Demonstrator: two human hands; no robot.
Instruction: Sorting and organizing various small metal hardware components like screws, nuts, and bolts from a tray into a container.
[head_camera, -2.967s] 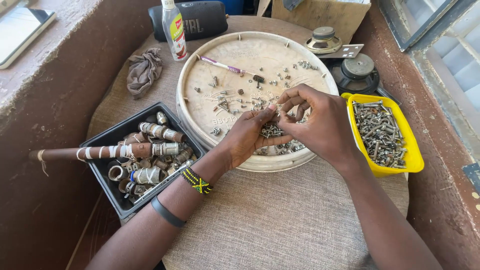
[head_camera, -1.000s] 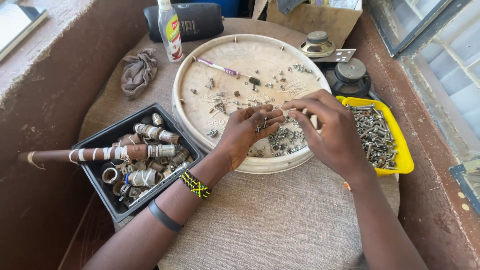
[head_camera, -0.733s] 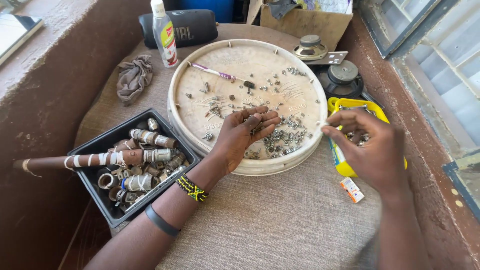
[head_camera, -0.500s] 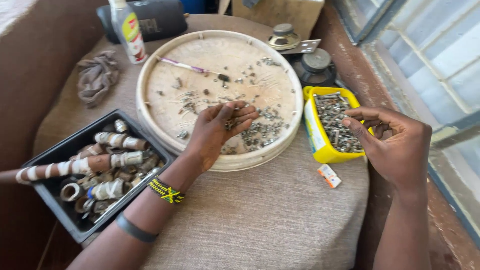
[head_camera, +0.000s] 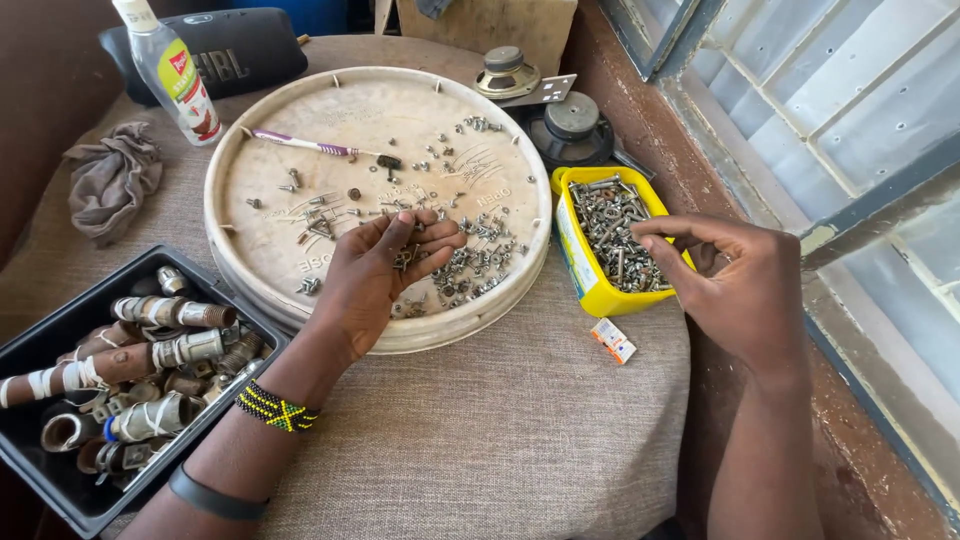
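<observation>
My left hand lies palm up over the near edge of a round cream tray, cupping a few small screws in its curled fingers. More loose screws and nuts are scattered on the tray beside it. My right hand hovers at the right edge of a yellow tub full of screws, fingertips pinched together over the pile; whether a screw sits between them cannot be seen.
A black bin of pipe fittings sits at the left. A purple toothbrush lies on the tray. Behind are a plastic bottle, a dark speaker, a grey rag and speaker drivers. A small label lies on the cloth. A window frame runs along the right.
My right hand left the tray and moved right to the yellow tub. The left hand turned palm up with screws in it. The view shifted right.
</observation>
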